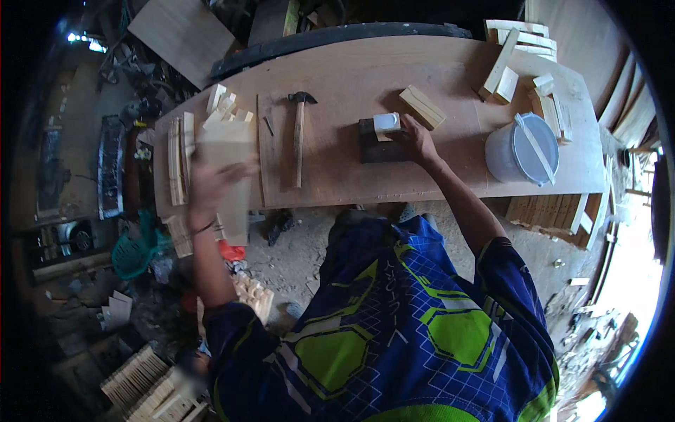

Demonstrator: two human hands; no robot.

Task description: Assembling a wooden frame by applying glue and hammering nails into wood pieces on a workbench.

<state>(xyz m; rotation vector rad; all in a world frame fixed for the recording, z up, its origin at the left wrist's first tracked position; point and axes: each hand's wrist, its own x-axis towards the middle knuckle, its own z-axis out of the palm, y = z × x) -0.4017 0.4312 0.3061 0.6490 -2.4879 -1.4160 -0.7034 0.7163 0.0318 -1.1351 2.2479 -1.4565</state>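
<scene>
My right hand (420, 144) is closed at the right end of a small pale wooden block (385, 133) with a white patch on its top. That block rests on a dark square block (373, 151) at the middle of the table. Smeared by motion, my left hand (218, 184) is over a thin tan board (232, 144) at the table's left end; whether it grips the board cannot be made out. Between the hands lie a claw hammer (300, 133) with a wooden handle and a thin chisel-like piece (268, 126). Beyond my right hand is a wooden block (422, 107).
A white bucket (500, 155) with a stick (536, 149) across it stands on the right of the wooden table (337, 190). Wood pieces (520, 39) are stacked at the far right, and short offcuts (225, 104) at the left. A green basket (133, 250) sits on the floor.
</scene>
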